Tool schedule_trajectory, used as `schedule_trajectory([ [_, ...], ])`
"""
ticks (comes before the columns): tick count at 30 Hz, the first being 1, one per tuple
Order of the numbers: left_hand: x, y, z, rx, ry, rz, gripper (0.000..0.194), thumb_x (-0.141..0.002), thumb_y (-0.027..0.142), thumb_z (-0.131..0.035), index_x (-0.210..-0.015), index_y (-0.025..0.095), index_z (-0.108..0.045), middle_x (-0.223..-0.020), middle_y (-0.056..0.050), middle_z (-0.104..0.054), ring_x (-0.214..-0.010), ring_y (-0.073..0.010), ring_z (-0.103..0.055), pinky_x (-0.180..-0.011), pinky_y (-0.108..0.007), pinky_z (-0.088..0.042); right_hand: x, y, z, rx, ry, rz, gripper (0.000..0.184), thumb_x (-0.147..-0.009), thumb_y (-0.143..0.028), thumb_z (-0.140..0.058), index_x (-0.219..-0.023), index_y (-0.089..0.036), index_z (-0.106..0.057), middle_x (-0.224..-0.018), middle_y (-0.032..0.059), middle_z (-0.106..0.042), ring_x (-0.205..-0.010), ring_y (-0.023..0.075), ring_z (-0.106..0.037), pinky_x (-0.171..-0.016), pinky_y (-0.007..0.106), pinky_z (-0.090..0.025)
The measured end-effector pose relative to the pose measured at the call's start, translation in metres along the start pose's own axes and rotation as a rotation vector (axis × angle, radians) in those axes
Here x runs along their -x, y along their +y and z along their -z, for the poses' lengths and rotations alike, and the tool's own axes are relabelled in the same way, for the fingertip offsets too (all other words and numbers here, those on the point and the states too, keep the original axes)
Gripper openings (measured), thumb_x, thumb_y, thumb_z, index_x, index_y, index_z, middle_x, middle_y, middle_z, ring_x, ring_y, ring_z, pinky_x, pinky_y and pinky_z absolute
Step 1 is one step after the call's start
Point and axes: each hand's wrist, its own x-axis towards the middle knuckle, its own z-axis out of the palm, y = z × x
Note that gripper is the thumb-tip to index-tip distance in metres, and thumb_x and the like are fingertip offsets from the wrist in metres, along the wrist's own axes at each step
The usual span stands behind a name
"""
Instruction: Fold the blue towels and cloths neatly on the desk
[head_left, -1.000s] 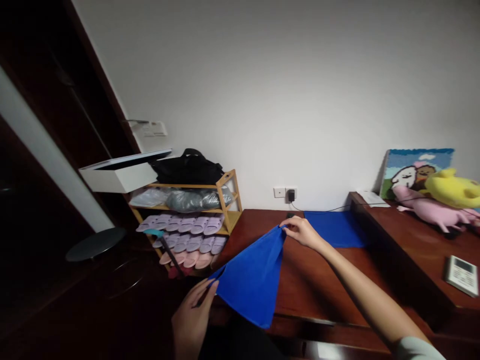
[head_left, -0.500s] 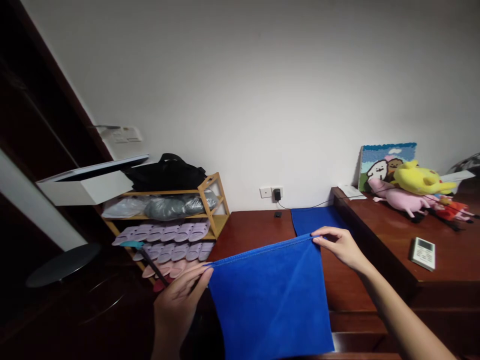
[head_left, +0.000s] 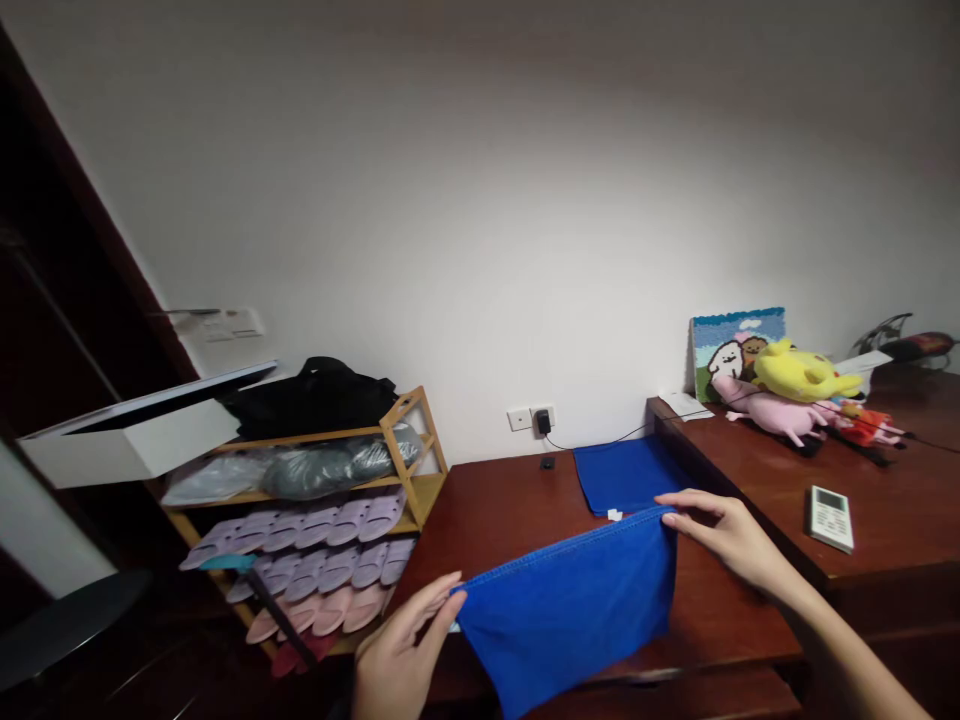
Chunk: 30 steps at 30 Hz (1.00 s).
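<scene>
A blue cloth (head_left: 570,600) with a stitched hem hangs between my two hands. My left hand (head_left: 409,640) pinches its upper left corner between thumb and fingers. At the upper right corner, my right hand (head_left: 724,535) pinches the hem the same way. The hem slopes up to the right, and the cloth drapes down over the front of the brown wooden table (head_left: 495,510). Behind it, a second blue cloth (head_left: 626,475) lies flat on the table near the wall, with a small white tag showing at its front edge.
On the left stands a wooden rack (head_left: 416,450) with several slippers (head_left: 300,520), a black bag (head_left: 315,400) and a white box (head_left: 142,440). A raised wooden surface (head_left: 765,480) at right carries plush toys (head_left: 802,375), a white device (head_left: 831,518) and a picture (head_left: 739,345). A black plug (head_left: 542,422) sits in the wall socket.
Both hands have shifted right and lower in view with the held cloth, which now drapes over the table's front. The second cloth shows more fully as the camera view has tilted up.
</scene>
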Motion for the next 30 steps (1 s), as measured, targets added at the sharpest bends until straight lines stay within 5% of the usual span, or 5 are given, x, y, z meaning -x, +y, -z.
schedule_trajectory([
  [7,0.022,0.015,-0.026,-0.061,-0.128,-0.043,0.034,-0.084,0.061,-0.065,-0.089,0.033,-0.083,-0.095,-0.002,-0.083,-0.089,-0.0269,-0.079,-0.086,-0.036,-0.066,0.016,0.009,0.024,0.114,0.139,-0.02,0.038,-0.083,-0.063,-0.074,-0.097,-0.028,-0.082,-0.089,0.005,-0.08,-0.072,0.0225,-0.073,-0.064,0.031,-0.06],
  [12,0.024,0.017,-0.05,0.072,-0.225,0.091,0.035,-0.081,0.058,-0.07,-0.087,0.025,-0.081,-0.089,-0.005,-0.082,-0.083,-0.0257,-0.079,-0.079,-0.033,-0.066,-0.026,0.009,0.016,0.256,0.21,0.045,0.034,-0.092,-0.054,-0.065,-0.104,-0.026,-0.078,-0.093,0.0044,-0.08,-0.068,0.0201,-0.073,-0.068,0.031,-0.058],
  [20,0.029,-0.105,-0.06,0.006,-0.174,0.405,0.045,-0.077,0.065,-0.064,-0.086,0.022,-0.072,-0.073,-0.007,-0.079,-0.071,-0.0278,-0.078,-0.071,-0.036,-0.063,-0.148,0.041,-0.167,0.28,-0.11,0.079,0.032,-0.094,-0.015,-0.055,-0.121,-0.022,-0.072,-0.124,0.0081,-0.075,-0.117,0.0223,-0.068,-0.107,0.038,-0.049],
  [25,0.062,-0.192,-0.047,-0.241,-0.207,0.608,0.023,-0.081,0.047,-0.055,-0.081,0.026,-0.065,-0.077,-0.005,-0.081,-0.076,-0.0259,-0.079,-0.07,-0.03,-0.058,-0.07,0.082,-0.258,0.299,-0.317,0.037,0.031,-0.094,-0.016,-0.055,-0.118,-0.023,-0.074,-0.133,0.008,-0.071,-0.129,0.0222,-0.062,-0.114,0.038,-0.044],
  [30,0.09,-0.226,-0.031,-0.35,-0.121,0.654,0.02,-0.084,0.041,-0.054,-0.091,0.027,-0.067,-0.082,-0.002,-0.082,-0.085,-0.0241,-0.079,-0.071,-0.027,-0.055,0.049,0.163,-0.243,0.643,-0.313,-0.251,0.045,-0.104,-0.036,-0.043,-0.145,-0.03,-0.06,-0.161,0.0067,-0.047,-0.154,0.0326,-0.032,-0.126,0.058,-0.018],
])
